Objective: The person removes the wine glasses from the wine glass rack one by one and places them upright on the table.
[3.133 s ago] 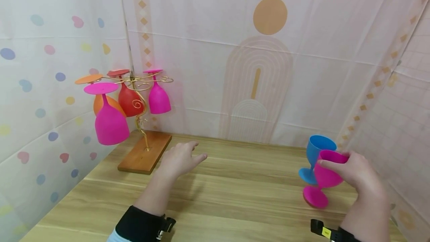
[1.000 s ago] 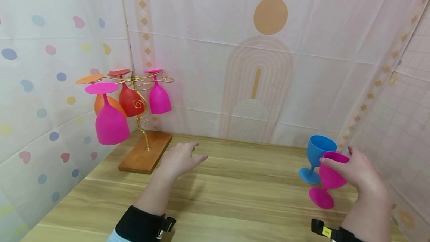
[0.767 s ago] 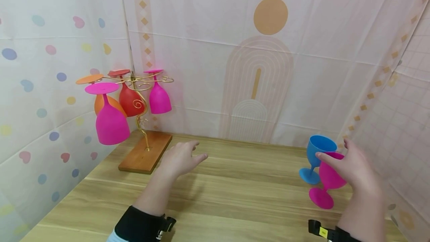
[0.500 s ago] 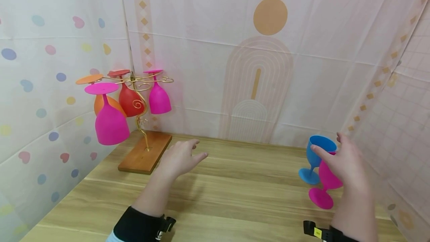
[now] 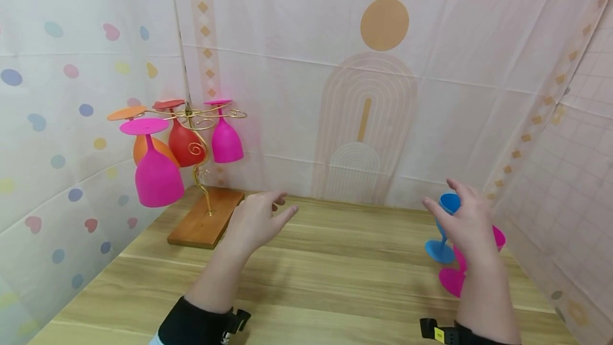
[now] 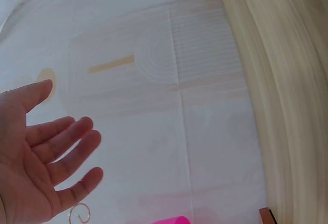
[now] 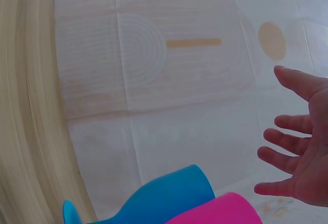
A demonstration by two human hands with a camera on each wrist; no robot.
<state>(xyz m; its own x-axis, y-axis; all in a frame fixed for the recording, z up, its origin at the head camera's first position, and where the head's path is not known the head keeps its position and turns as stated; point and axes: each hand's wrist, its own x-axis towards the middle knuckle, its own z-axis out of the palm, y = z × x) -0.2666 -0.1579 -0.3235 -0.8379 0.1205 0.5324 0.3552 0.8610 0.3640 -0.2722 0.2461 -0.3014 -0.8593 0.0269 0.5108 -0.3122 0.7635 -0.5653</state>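
My right hand (image 5: 469,225) is raised in front of the blue goblet (image 5: 439,250) and the pink goblet (image 5: 451,280), fingers spread and holding nothing. Both goblets stand upright on the table, close together; the hand and forearm hide much of the pink one. In the right wrist view the blue bowl (image 7: 166,196) and pink bowl (image 7: 220,211) lie below the hand, apart from it. My left hand (image 5: 254,222), also holding nothing, hovers beside the wooden base (image 5: 206,222) of a gold wire glass rack (image 5: 196,116), its fingers loosely bent.
Upside down on the rack hang a near pink goblet (image 5: 160,180), an orange goblet (image 5: 126,113), a red goblet (image 5: 184,145) and a far pink goblet (image 5: 227,140). One wire loop (image 5: 237,114) sticks out to the right. Patterned cloth walls (image 5: 287,95) enclose the wood-grain table (image 5: 345,265).
The right hand has let go of the pink goblet, which shifted slightly right earlier and now stays put. That hand has moved up and left. The left hand has barely moved.
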